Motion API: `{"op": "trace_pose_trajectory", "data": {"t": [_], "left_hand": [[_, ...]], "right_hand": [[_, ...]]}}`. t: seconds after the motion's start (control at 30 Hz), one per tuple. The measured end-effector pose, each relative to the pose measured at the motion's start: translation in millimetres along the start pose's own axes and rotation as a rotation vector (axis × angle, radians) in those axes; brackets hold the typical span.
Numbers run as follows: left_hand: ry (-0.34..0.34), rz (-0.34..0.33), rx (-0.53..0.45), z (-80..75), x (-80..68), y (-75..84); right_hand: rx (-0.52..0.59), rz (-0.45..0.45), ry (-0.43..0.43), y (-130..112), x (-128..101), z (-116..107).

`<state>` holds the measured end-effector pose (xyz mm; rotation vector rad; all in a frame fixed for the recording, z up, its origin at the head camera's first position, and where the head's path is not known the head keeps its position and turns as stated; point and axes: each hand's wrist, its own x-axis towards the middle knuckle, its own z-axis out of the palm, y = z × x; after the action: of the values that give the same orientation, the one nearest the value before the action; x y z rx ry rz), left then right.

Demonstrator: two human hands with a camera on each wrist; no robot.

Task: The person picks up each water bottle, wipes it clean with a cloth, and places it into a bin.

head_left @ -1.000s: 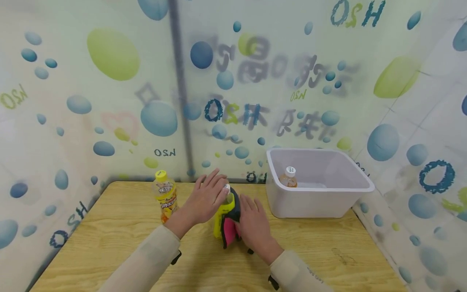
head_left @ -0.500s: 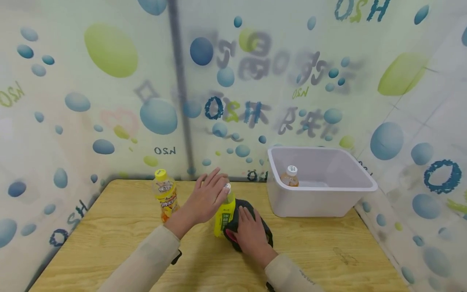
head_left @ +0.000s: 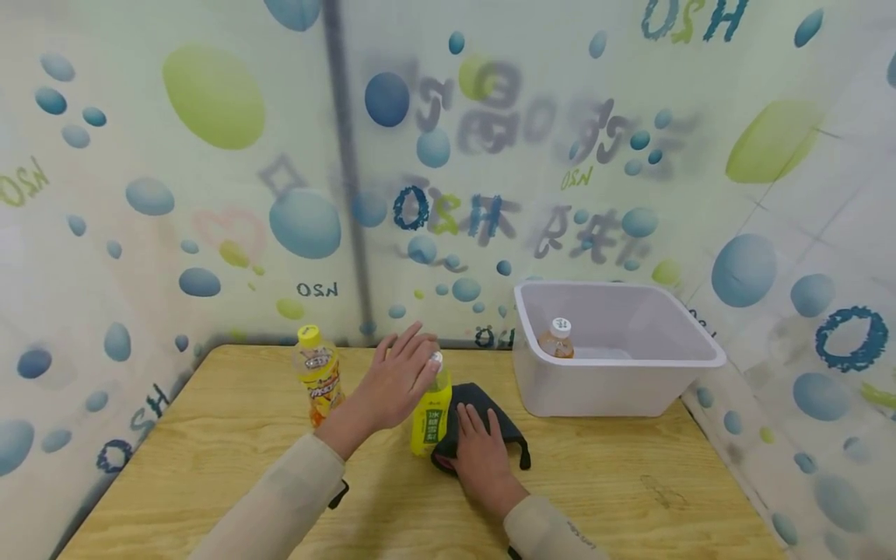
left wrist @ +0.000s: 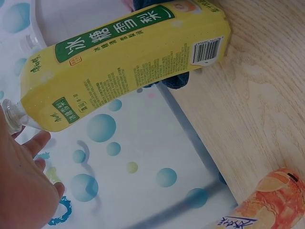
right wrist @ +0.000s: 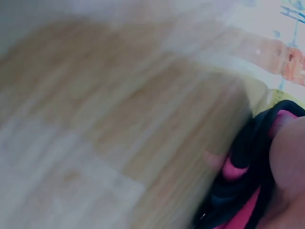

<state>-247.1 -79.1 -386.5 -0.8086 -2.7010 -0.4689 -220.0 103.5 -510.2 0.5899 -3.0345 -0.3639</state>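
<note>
A yellow drink bottle (head_left: 430, 420) with a white cap stands upright on the table. My left hand (head_left: 399, 381) rests at its cap, fingers stretched out and apart; in the left wrist view the bottle's neck (left wrist: 16, 117) meets this hand. Just right of the bottle lies a black cloth piece with pink lining (head_left: 483, 397). My right hand (head_left: 483, 459) holds this cloth near the bottle, fingers across its top and thumb at the pink edge. Bunched black and pink folds show beside the thumb (right wrist: 288, 157) in the right wrist view.
A bottle with a yellow cap (head_left: 322, 381) stands left of my left hand. At the back right is a white bin (head_left: 602, 389) with a white-capped bottle (head_left: 558, 340) inside. The wooden table (head_left: 231, 435) meets a patterned wall (head_left: 434, 233) behind.
The black cloth has come away from the bottle's upper right side and spread lower to the right, baring the label. My right hand has moved slightly down; my left stays at the cap.
</note>
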Motion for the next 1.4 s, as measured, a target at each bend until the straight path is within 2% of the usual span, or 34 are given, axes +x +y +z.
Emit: {"op": "trace_pose_trajectory", "data": {"t": [0.2, 0.47, 1.03, 1.23, 1.4], "left_hand": [[-0.002, -0.006, -0.007, 1.0, -0.4, -0.3], [0.003, -0.012, -0.018, 0.4, -0.5, 0.4], [-0.027, -0.037, -0.032, 1.5, -0.3, -1.2], [-0.028, -0.042, -0.039, 0.7, -0.5, -0.1], [-0.018, -0.029, -0.007, -0.4, -0.1, 0.2]], "right_hand": [[0.042, -0.003, -0.004, 2.5, 0.0, -3.5], [0.053, 0.011, 0.07, 3.7, -1.1, -7.6], [0.277, 0.069, 0.181, 9.3, -6.1, -44.9], [0.274, 0.079, 0.213, 13.4, -6.5, -56.6], [0.288, 0.088, 0.234, 16.7, -6.8, -68.2]]}}
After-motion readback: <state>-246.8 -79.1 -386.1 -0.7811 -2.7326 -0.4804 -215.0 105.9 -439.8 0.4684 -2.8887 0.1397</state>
